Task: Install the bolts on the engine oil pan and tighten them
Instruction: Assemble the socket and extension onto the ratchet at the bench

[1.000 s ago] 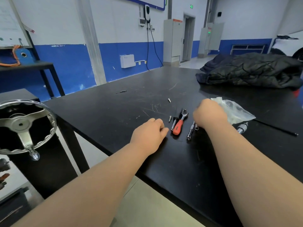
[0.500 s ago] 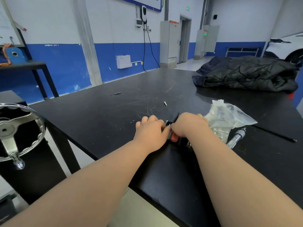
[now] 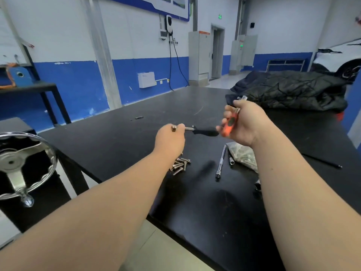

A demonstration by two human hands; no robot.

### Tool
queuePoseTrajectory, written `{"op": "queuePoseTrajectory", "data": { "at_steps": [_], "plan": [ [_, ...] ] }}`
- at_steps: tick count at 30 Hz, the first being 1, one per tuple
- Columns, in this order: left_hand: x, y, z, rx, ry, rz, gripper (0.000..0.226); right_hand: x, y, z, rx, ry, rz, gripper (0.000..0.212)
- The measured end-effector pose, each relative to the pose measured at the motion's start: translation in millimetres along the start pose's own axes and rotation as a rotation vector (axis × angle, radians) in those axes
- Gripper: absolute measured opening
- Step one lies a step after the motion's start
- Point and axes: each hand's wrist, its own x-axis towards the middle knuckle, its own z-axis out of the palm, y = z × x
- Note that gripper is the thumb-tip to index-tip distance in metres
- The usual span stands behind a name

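Two hands (image 3: 170, 140) (image 3: 243, 125), two handled tools (image 3: 205, 132) (image 3: 229, 125), two chrome bars (image 3: 221, 161) (image 3: 231, 160), one bag (image 3: 244, 157), several bolts (image 3: 180, 165).

No words, numbers or brand names can be read. A green sign (image 3: 220, 16) is seen on the wall, high above and far beyond the right hand's (image 3: 244, 126) grip on the orange-handled ratchet (image 3: 228, 125), but its symbol cannot be made out. White marks (image 3: 62, 63) on the blue wall band, far left of the left hand's (image 3: 170, 139) grip on the black-handled tool (image 3: 205, 132), are too small to be read.
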Motion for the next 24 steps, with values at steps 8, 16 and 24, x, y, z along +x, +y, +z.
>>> {"op": "queuePoseTrajectory", "data": {
  "at_steps": [8, 16, 24],
  "plan": [
    [11.1, 3.3, -51.4, -1.176, 0.230, -0.434, 0.029, -6.7, 9.8, 6.5, -0.481, -0.206, -0.198, 0.016],
    [17.2, -37.9, -82.4, -0.713, 0.116, -0.617, 0.026, -32.9, 58.5, 70.0, -0.998, -0.650, -0.102, 0.039],
    [-7.5, 6.5, -16.4, -0.591, -0.081, -0.614, 0.020, -14.3, 11.2, 13.8, -1.008, 0.099, -0.179, 0.039]
  ]
}}
